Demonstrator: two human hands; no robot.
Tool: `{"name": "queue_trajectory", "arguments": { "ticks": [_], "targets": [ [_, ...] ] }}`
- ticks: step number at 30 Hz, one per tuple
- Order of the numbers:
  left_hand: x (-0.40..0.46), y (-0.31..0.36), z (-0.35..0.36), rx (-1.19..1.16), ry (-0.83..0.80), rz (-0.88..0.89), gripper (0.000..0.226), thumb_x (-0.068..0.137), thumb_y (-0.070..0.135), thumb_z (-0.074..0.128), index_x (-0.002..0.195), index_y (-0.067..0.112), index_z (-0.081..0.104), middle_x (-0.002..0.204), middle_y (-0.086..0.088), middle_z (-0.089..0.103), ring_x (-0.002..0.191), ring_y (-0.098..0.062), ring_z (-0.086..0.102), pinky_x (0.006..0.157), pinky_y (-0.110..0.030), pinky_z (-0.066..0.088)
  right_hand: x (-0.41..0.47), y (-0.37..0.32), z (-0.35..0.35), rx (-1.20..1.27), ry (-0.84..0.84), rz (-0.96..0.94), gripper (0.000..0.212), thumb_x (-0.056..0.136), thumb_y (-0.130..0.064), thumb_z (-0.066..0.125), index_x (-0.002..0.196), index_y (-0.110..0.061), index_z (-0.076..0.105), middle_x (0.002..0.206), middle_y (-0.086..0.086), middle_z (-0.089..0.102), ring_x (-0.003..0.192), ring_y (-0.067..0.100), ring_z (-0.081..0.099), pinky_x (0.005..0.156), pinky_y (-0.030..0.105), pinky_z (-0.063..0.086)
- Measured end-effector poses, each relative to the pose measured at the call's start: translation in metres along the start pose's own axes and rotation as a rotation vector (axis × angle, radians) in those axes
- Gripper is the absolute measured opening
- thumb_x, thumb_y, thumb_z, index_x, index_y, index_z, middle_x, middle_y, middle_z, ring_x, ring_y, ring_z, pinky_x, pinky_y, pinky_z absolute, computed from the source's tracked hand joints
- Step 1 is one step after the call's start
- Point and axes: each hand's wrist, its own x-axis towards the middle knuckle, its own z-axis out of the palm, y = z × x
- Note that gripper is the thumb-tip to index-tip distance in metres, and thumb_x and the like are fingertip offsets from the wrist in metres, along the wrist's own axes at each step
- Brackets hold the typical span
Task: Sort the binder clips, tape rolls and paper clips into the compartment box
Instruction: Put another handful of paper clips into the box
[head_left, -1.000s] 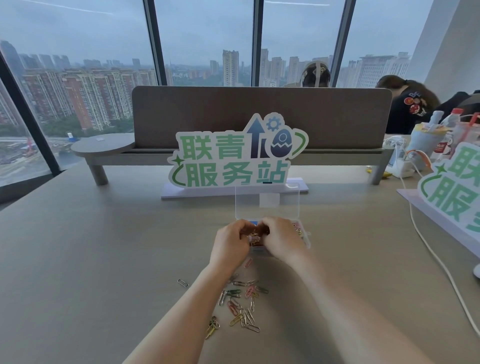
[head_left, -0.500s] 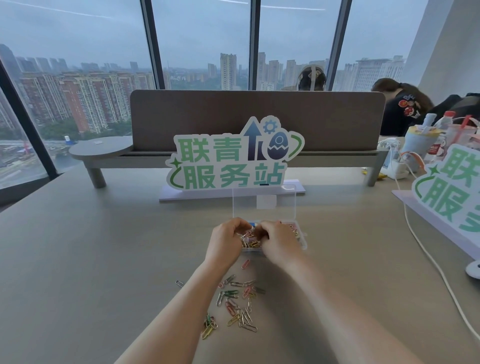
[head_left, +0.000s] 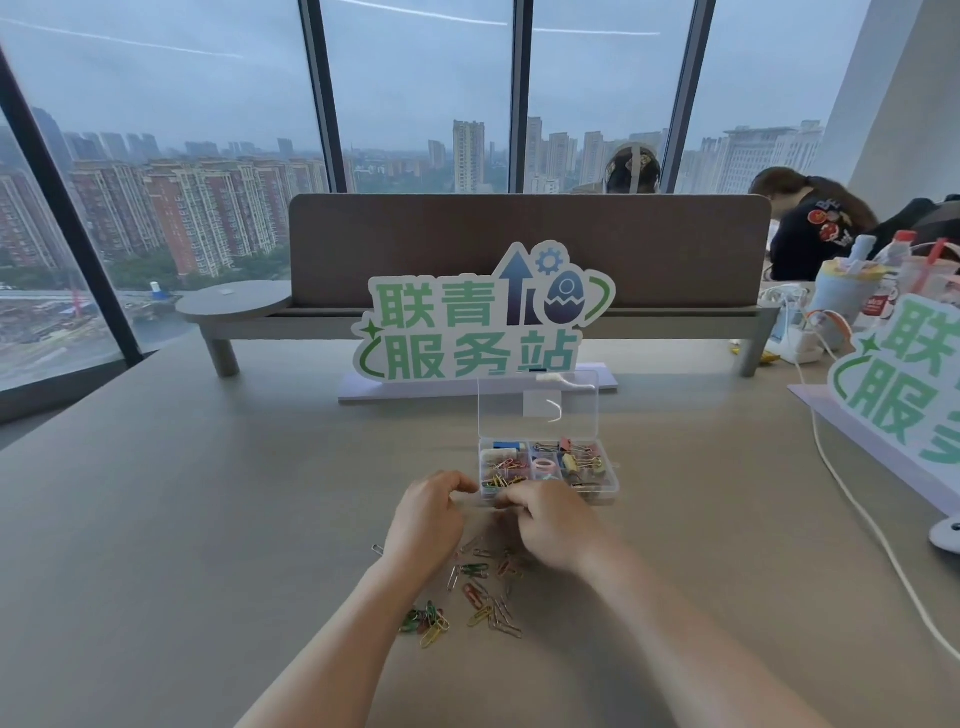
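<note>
Both hands, left hand (head_left: 427, 519) and right hand (head_left: 551, 525), have withdrawn from the compartment box (head_left: 602, 493).

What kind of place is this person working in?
Probably a high-rise office: tall windows look out over city towers, a long shared desk has a divider panel, and a service-station sign stands on it.

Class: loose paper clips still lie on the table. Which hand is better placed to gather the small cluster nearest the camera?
Probably the left hand: the near cluster of paper clips lies beside the left forearm, while the right hand sits nearer the compartment box.
</note>
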Motion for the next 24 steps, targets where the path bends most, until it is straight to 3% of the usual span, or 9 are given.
{"name": "queue_trajectory", "arguments": {
  "ticks": [3, 7, 15, 21, 24],
  "targets": [
    [-0.012, -0.006, -0.003, 0.115, -0.045, -0.035, 0.045, 0.085, 0.001, 0.042, 0.12, 0.02, 0.063, 0.127, -0.001, 0.06, 0.119, -0.022, 0.047, 0.1, -0.035, 0.038, -0.007, -0.005, 0.004, -0.083, -0.052, -0.023, 0.049, 0.087, -0.003, 0.04, 0.128, -0.018, 0.061, 0.132, 0.004, 0.062, 0.123, 0.023, 0.053, 0.104, 0.034, 0.043],
    [-0.027, -0.008, -0.005, 0.209, -0.064, -0.081, 0.047, 0.088, 0.008, 0.04, 0.13, 0.024, 0.054, 0.139, 0.004, 0.052, 0.13, -0.02, 0.041, 0.11, -0.035, 0.027, -0.016, -0.008, 0.009, -0.111, -0.049, -0.033, 0.052, 0.085, -0.002, 0.04, 0.131, -0.018, 0.059, 0.134, 0.002, 0.06, 0.125, 0.021, 0.052, 0.105, 0.036, 0.043],
    [-0.05, 0.007, -0.005, 0.06, -0.137, -0.04, 0.048, 0.088, -0.001, 0.041, 0.132, 0.013, 0.053, 0.139, -0.001, 0.051, 0.129, -0.018, 0.043, 0.106, -0.025, 0.03, -0.035, -0.014, 0.017, -0.149, -0.074, -0.018, 0.04, 0.078, -0.009, 0.036, 0.105, -0.015, 0.065, 0.109, 0.007, 0.069, 0.104, 0.029, 0.061, 0.088, 0.043, 0.051],
    [-0.062, 0.011, -0.026, 0.027, -0.153, -0.038, 0.042, 0.092, 0.009, 0.042, 0.129, 0.021, 0.057, 0.134, 0.0, 0.058, 0.124, -0.016, 0.051, 0.101, -0.025, 0.037, -0.046, -0.02, 0.007, -0.11, -0.037, -0.017, 0.051, 0.086, -0.004, 0.04, 0.13, -0.018, 0.059, 0.133, 0.004, 0.062, 0.124, 0.023, 0.053, 0.103, 0.033, 0.043],
    [-0.069, 0.003, -0.043, 0.14, -0.199, -0.043, 0.051, 0.089, 0.018, 0.046, 0.14, 0.024, 0.045, 0.148, 0.001, 0.042, 0.138, -0.018, 0.034, 0.112, -0.03, 0.027, -0.049, -0.016, 0.002, -0.126, -0.078, 0.023, 0.051, 0.085, -0.012, 0.045, 0.135, -0.018, 0.055, 0.136, 0.005, 0.058, 0.13, 0.024, 0.048, 0.1, 0.028, 0.04]
  ]
}}
